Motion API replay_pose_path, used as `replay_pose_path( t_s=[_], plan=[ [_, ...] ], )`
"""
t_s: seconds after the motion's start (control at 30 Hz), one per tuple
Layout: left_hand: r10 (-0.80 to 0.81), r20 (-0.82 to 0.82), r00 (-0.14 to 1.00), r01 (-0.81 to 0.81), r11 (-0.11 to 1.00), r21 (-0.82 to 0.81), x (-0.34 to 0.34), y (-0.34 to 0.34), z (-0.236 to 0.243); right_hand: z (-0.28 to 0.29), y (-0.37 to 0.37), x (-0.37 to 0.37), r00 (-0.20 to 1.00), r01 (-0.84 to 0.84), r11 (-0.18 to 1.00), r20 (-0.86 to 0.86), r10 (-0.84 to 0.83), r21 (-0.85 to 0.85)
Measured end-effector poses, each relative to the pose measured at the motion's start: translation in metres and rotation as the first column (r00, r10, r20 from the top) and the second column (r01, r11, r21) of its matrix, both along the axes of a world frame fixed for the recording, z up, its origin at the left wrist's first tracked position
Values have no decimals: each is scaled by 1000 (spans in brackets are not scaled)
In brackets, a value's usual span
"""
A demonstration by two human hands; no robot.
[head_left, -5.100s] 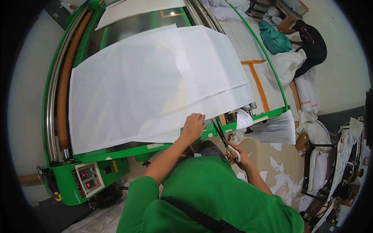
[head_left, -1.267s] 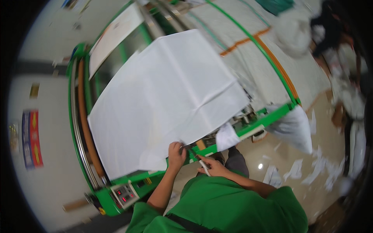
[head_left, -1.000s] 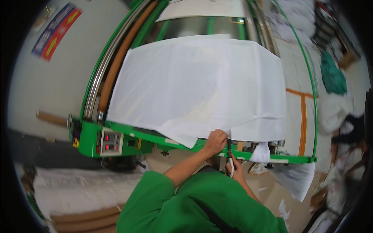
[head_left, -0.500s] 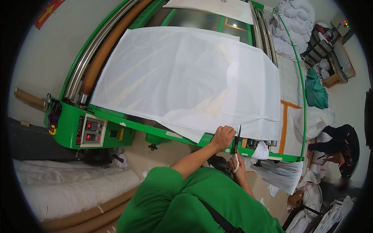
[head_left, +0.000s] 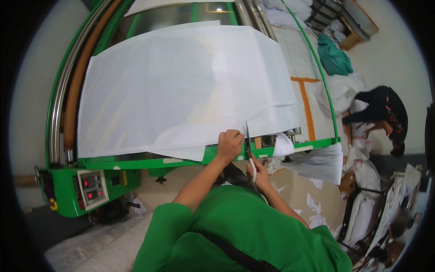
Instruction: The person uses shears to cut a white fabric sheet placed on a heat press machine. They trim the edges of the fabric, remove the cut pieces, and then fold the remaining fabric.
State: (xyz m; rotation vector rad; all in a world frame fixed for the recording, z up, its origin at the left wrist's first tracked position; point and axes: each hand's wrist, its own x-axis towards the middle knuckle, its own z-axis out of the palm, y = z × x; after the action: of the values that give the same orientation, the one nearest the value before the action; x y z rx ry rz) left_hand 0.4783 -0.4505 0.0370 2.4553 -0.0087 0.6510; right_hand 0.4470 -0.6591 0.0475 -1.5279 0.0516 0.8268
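Observation:
A wide white fabric sheet (head_left: 181,86) lies spread over the bed of a green machine (head_left: 136,163). My left hand (head_left: 229,143) pinches the sheet's near edge, holding it taut. My right hand (head_left: 256,172) grips white-handled scissors (head_left: 248,146) whose blades point up into the fabric edge just right of my left hand. A small loose flap of white cloth (head_left: 283,145) hangs beside the blades.
A control panel with red displays (head_left: 92,187) sits on the machine's left front. Steel and brown rollers (head_left: 68,104) run along its left side. A person in dark clothes (head_left: 380,113) bends over at the right. White scraps (head_left: 317,213) litter the floor; white bags (head_left: 362,213) stand nearby.
The view has swung around the machine as my head moved. Both hands stay at the fabric's near edge. The scissor blades have risen into the cloth.

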Motion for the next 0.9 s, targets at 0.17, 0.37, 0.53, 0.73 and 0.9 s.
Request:
replay_pose_path(
  t_s=[0.17, 0.37, 0.53, 0.73, 0.9],
  plan=[
    [-10, -28, 1000, 10, 1000, 15, 2, -3, 1, -4, 1, -2, 991, -32, 998, 127, 40, -59],
    [-4, -45, 999, 4, 1000, 17, 1, -1, 5, 32, 4, 2, 999, -4, 998, -41, 1, -61],
    [-17, -23, 1000, 17, 1000, -13, 1, 0, 3, 37, 22, 19, 995, 51, 998, -82, -54, -35],
    [-27, -64, 998, 26, 1000, -15, 0, 1, 5, 32, 37, 30, 993, 85, 995, -80, -89, -47],
    [-12, -49, 999, 12, 1000, -5, 0, 0, 3, 36, 38, 33, 993, 71, 996, -90, -76, -50]
  ],
)
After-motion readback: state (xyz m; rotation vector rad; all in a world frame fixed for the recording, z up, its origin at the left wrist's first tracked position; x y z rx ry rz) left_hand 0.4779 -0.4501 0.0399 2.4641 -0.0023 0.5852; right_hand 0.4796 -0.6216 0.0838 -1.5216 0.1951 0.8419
